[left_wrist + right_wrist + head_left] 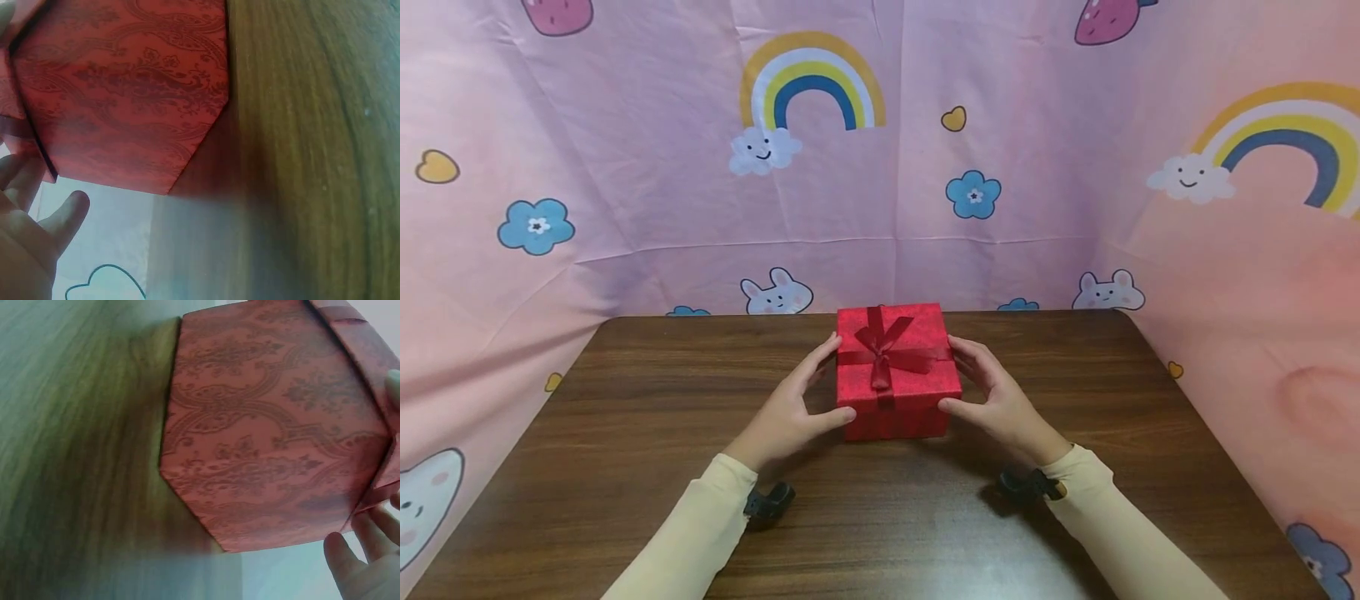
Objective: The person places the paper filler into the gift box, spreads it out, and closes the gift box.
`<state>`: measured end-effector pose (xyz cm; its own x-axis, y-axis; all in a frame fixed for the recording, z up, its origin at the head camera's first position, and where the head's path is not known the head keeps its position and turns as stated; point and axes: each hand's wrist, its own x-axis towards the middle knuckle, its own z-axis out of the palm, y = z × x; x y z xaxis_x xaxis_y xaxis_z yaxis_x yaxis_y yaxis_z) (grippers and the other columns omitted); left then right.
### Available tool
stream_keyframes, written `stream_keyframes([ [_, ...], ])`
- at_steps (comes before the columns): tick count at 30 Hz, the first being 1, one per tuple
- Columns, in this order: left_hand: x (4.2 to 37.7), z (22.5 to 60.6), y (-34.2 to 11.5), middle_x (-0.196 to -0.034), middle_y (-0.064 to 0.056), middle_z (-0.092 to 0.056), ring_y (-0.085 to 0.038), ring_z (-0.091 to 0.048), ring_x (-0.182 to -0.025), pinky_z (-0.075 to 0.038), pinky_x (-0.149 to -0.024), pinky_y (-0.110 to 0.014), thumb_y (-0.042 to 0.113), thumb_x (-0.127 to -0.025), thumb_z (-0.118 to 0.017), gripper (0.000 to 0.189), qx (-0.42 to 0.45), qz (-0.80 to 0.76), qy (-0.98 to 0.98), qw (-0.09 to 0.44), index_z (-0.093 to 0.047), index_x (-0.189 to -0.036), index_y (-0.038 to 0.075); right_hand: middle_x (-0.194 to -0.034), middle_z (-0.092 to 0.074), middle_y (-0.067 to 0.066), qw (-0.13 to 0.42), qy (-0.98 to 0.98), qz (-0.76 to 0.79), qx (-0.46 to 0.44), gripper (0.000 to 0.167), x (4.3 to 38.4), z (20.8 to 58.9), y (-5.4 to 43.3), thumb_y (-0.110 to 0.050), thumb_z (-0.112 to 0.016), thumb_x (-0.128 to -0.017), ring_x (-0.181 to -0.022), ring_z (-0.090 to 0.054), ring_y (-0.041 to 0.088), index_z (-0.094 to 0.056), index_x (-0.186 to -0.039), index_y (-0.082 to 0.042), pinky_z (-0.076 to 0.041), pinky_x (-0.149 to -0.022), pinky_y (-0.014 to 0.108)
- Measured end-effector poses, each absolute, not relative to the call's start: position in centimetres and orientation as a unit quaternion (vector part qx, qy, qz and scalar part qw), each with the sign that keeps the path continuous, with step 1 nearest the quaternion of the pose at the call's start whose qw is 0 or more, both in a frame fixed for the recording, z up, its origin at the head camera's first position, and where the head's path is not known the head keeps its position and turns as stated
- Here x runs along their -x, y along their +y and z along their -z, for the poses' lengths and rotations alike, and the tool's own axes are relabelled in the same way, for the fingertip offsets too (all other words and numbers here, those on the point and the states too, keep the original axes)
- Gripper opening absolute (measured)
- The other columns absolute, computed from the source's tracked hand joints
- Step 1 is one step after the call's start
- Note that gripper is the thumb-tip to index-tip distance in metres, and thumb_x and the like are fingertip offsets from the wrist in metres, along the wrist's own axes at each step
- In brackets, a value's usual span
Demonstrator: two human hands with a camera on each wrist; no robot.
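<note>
A red patterned gift box point(898, 423) stands on the table. Its lid point(859, 387) carries a dark red ribbon with a bow point(882, 357) on top. My left hand point(790, 415) grips the lid's left side, thumb near the front corner and fingers along the side. Opposite it, my right hand point(1006, 410) holds the right side of the lid in the same way. In the left wrist view the box wall point(125, 94) fills the upper left, below the lid's rim. The right wrist view shows the wall point(262, 431) and several fingertips point(340, 550) by the lid's edge. What the box contains is hidden.
The brown wooden table point(880, 525) extends around the box on every side. A pink cloth backdrop point(880, 200) with rainbows and rabbits hangs behind and along both sides. Dark straps with small devices point(771, 502) sit at both wrists.
</note>
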<state>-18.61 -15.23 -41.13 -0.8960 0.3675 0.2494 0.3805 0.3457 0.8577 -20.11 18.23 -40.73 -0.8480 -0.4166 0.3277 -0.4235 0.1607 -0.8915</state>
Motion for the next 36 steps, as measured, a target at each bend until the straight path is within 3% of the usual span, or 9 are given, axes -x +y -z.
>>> stream_keyframes([
  [7,19.1,41.5,-15.2,-0.17,0.011,-0.022,-0.023,-0.032,-0.153,-0.033,-0.121,-0.049,0.034,-0.088,-0.084,0.095,0.224,0.531,-0.817,-0.008,-0.025,-0.163,0.036,-0.157,-0.042,0.002,-0.006,-0.769,-0.584,-0.26,0.083,20.3,41.0,18.1,-0.01,-0.085,-0.086,-0.147,-0.042,0.027,-0.04,-0.156,-0.019,-0.039,-0.115,0.055],
  [14,19.4,42.3,-15.6,-0.168,0.003,-0.029,-0.031,-0.035,-0.151,-0.037,-0.118,-0.053,0.038,-0.086,-0.085,0.096,0.205,0.528,-0.824,-0.034,-0.028,-0.163,0.036,-0.156,-0.045,0.01,-0.047,-0.777,-0.585,-0.229,0.081,20.6,41.6,18.2,-0.011,-0.086,-0.085,-0.148,-0.042,0.033,-0.042,-0.152,-0.015,-0.04,-0.113,0.058],
  [24,19.3,42.1,-16.1,-0.166,-0.002,-0.032,-0.036,-0.04,-0.147,-0.04,-0.114,-0.056,0.037,-0.084,-0.087,0.098,0.2,0.522,-0.827,-0.052,-0.028,-0.163,0.034,-0.158,-0.042,0.013,-0.056,-0.774,-0.583,-0.24,0.08,20.7,41.9,18.0,-0.01,-0.083,-0.088,-0.145,-0.044,0.039,-0.039,-0.154,-0.014,-0.043,-0.11,0.059],
  [29,19.5,42.0,-16.4,-0.164,-0.002,-0.035,-0.03,-0.04,-0.148,-0.039,-0.117,-0.053,0.034,-0.085,-0.087,0.097,0.211,0.522,-0.825,-0.049,-0.03,-0.163,0.029,-0.154,-0.045,0.014,-0.074,-0.764,-0.594,-0.242,0.069,20.8,41.6,18.1,-0.013,-0.077,-0.093,-0.142,-0.046,0.04,-0.039,-0.151,-0.013,-0.039,-0.113,0.062],
  [36,19.8,42.0,-16.5,-0.164,0.002,-0.037,-0.023,-0.038,-0.15,-0.037,-0.118,-0.052,0.033,-0.084,-0.088,0.096,0.214,0.539,-0.813,-0.048,-0.033,-0.162,0.032,-0.151,-0.047,0.019,-0.058,-0.761,-0.599,-0.242,0.066,20.8,41.4,17.7,-0.009,-0.077,-0.093,-0.139,-0.049,0.041,-0.04,-0.148,-0.008,-0.043,-0.11,0.061],
])
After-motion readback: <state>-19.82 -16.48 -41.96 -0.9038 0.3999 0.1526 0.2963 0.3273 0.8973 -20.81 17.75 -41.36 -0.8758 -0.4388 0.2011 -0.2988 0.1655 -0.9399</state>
